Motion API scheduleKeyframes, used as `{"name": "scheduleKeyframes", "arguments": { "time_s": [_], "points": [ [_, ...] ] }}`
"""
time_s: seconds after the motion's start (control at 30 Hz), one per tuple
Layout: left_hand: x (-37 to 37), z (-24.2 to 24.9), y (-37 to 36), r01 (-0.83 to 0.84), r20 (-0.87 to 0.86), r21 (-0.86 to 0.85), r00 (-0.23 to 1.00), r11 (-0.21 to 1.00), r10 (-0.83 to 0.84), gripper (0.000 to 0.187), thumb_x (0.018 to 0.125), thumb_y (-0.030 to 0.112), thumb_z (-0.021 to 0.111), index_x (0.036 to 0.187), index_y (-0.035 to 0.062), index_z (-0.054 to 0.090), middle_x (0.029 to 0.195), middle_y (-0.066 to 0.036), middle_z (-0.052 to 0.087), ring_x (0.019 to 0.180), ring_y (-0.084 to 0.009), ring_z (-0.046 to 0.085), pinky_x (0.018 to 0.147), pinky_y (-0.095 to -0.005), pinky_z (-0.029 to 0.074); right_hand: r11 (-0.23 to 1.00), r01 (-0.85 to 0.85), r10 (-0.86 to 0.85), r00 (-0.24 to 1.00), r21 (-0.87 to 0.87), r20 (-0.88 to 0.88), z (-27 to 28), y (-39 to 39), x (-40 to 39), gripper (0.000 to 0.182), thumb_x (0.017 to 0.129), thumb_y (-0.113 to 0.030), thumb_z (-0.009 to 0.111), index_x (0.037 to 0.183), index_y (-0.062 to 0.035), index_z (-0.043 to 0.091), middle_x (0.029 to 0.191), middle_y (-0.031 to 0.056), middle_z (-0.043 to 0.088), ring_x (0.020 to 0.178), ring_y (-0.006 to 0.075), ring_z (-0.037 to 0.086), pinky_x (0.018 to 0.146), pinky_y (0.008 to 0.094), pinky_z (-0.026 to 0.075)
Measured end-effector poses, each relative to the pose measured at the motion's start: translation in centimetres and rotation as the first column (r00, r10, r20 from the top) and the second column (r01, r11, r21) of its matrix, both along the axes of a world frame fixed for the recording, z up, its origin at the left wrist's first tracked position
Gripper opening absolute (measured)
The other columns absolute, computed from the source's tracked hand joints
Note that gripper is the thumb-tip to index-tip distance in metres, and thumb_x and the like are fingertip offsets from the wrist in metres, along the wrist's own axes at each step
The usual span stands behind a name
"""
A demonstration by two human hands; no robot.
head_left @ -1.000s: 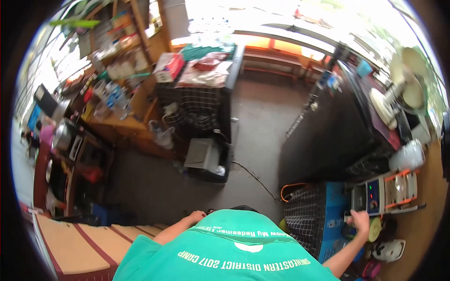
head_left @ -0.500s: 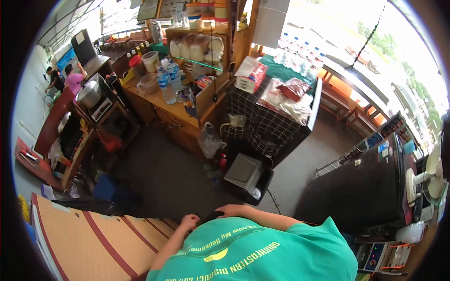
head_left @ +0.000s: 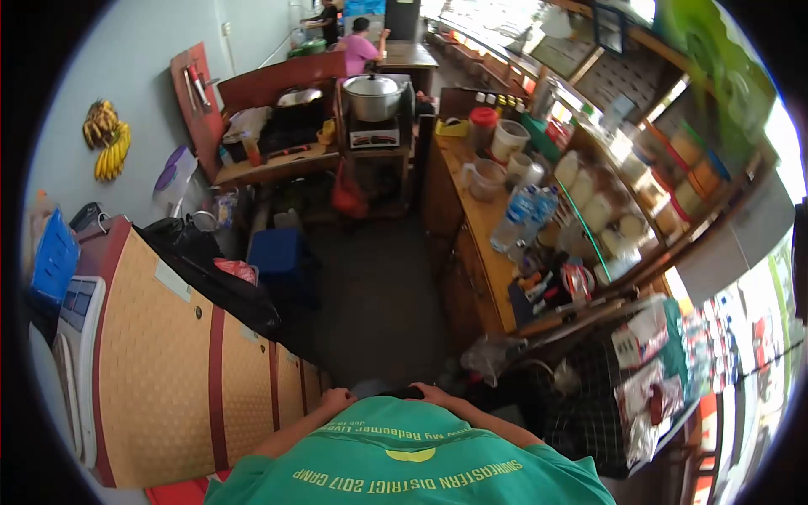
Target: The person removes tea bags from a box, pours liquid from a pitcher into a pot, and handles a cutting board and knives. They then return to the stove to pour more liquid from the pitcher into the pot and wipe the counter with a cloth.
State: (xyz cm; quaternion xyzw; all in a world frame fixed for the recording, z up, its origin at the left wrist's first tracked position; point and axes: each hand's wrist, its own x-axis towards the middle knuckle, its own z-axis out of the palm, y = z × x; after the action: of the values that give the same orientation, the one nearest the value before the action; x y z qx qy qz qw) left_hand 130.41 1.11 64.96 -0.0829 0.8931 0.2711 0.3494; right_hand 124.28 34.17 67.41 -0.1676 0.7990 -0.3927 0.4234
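Note:
My left hand (head_left: 338, 397) is low in front of my waist, beside the woven-patterned cabinet, with its fingers curled in. On the other side of my waist, my right hand (head_left: 431, 394) has its fingers bent beside a bit of dark cloth (head_left: 404, 393). What either hand holds, if anything, is hidden or too small to make out. Below both hands spreads my green T-shirt (head_left: 404, 454) with yellow lettering.
A woven-patterned cabinet (head_left: 160, 362) runs along my left. Ahead are a blue stool (head_left: 276, 251) and a large pot (head_left: 373, 98) on a stove. The wooden counter (head_left: 459, 181) holds water bottles (head_left: 523, 217). People (head_left: 360, 49) are at the back.
My view has swung left, bringing the bananas, stove and aisle into the middle and taking the black fridge out of sight. Both hands stay at my waist.

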Motion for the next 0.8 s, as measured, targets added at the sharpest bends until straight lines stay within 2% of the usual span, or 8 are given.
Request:
{"name": "scheduleKeyframes", "arguments": {
  "time_s": [0.1, 0.2, 0.27, 0.4, 0.5, 0.67, 0.73, 0.8],
  "points": [
    [-5.2, 1.9, 0.0, -0.123, -0.109, -0.158, 0.988, 0.980, 0.107, 0.039, 0.083, 0.045, 0.063, 0.107, 0.0157, 0.075, 0.106, -0.012, 0.072, 0.100, -0.0322, 0.068, 0.089, -0.0446, 0.053, 0.998, -0.043, 0.042, 0.998, -0.035, -0.038, -3.6, -0.6, -5.3, 0.080, 0.080, -0.056, 0.070, 0.141, -0.0118, 0.046, 0.131, 0.0203, 0.060, 0.122, 0.0365, 0.058, 0.101, 0.0431, 0.045],
    [-12.8, 1.9, -1.4, 0.009, -0.058, -0.160, 0.998, 0.987, -0.019, 0.037, 0.083, 0.042, 0.063, 0.108, 0.0161, 0.074, 0.109, -0.012, 0.072, 0.102, -0.0323, 0.068, 0.090, -0.0450, 0.053, 0.998, -0.049, 0.050, 0.999, -0.041, 0.002, -4.3, -2.5, -11.1, 0.073, 0.080, -0.046, 0.072, 0.141, -0.0145, 0.046, 0.131, 0.0178, 0.060, 0.121, 0.0355, 0.058, 0.100, 0.0422, 0.046],
    [-18.2, 0.7, -2.9, 0.352, 0.099, -0.178, 0.936, 0.919, -0.339, 0.041, 0.081, 0.041, 0.065, 0.113, 0.0167, 0.073, 0.116, -0.011, 0.070, 0.108, -0.0315, 0.066, 0.093, -0.0436, 0.052, 0.998, -0.044, 0.042, 0.999, -0.052, -0.024, -3.9, -4.4, -15.6, 0.071, 0.081, -0.043, 0.072, 0.140, -0.0142, 0.046, 0.131, 0.0181, 0.060, 0.121, 0.0358, 0.058, 0.100, 0.0418, 0.045],
    [-30.4, 4.9, -5.4, 0.455, 0.228, -0.230, 0.885, 0.860, -0.406, 0.046, 0.080, 0.036, 0.065, 0.120, 0.0130, 0.069, 0.126, -0.010, 0.066, 0.119, -0.0266, 0.061, 0.097, -0.0431, 0.051, 0.986, 0.026, -0.027, 1.000, -0.165, -0.001, -2.6, -9.4, -23.8, 0.069, 0.082, -0.039, 0.071, 0.140, -0.0129, 0.045, 0.132, 0.0196, 0.059, 0.123, 0.0371, 0.056, 0.101, 0.0415, 0.045],
    [-39.2, 5.7, -7.6, 0.556, 0.145, -0.329, 0.828, 0.763, -0.541, 0.044, 0.081, 0.031, 0.063, 0.119, 0.0111, 0.069, 0.124, -0.010, 0.067, 0.116, -0.0264, 0.063, 0.095, -0.0434, 0.052, 0.997, -0.054, 0.054, 0.998, -0.046, -0.011, 2.0, -13.3, -29.6, 0.071, 0.080, -0.039, 0.071, 0.141, -0.0120, 0.045, 0.131, 0.0210, 0.059, 0.123, 0.0380, 0.056, 0.101, 0.0430, 0.045],
    [-48.0, 8.5, -9.1, 0.431, 0.042, -0.335, 0.895, 0.838, -0.444, 0.037, 0.083, 0.027, 0.061, 0.115, 0.0116, 0.070, 0.116, -0.011, 0.070, 0.109, -0.0297, 0.066, 0.090, -0.0432, 0.054, 0.992, -0.127, 0.124, 0.987, -0.023, -0.104, 3.2, -17.1, -37.7, 0.072, 0.080, -0.041, 0.070, 0.141, -0.0111, 0.045, 0.131, 0.0225, 0.059, 0.121, 0.0396, 0.057, 0.100, 0.0453, 0.045],
    [-49.7, 8.4, -10.0, 0.411, -0.031, -0.182, 0.906, 0.893, -0.423, 0.034, 0.084, 0.029, 0.061, 0.112, 0.0140, 0.070, 0.113, -0.012, 0.070, 0.106, -0.0312, 0.067, 0.089, -0.0439, 0.054, 0.976, -0.216, 0.214, 0.973, -0.014, -0.091, 3.0, -18.6, -41.4, 0.069, 0.081, -0.039, 0.068, 0.140, -0.0108, 0.046, 0.131, 0.0230, 0.059, 0.121, 0.0393, 0.057, 0.100, 0.0450, 0.045],
    [-50.8, 7.3, -11.8, 0.450, -0.004, -0.159, 0.890, 0.879, -0.456, 0.032, 0.085, 0.032, 0.061, 0.112, 0.0162, 0.070, 0.112, -0.012, 0.070, 0.105, -0.0316, 0.067, 0.089, -0.0448, 0.054, 0.967, -0.247, 0.241, 0.966, -0.067, -0.096, 1.4, -19.6, -44.9, 0.069, 0.084, -0.037, 0.066, 0.142, -0.0082, 0.043, 0.132, 0.0238, 0.058, 0.121, 0.0387, 0.057, 0.101, 0.0444, 0.045]
  ]
}}
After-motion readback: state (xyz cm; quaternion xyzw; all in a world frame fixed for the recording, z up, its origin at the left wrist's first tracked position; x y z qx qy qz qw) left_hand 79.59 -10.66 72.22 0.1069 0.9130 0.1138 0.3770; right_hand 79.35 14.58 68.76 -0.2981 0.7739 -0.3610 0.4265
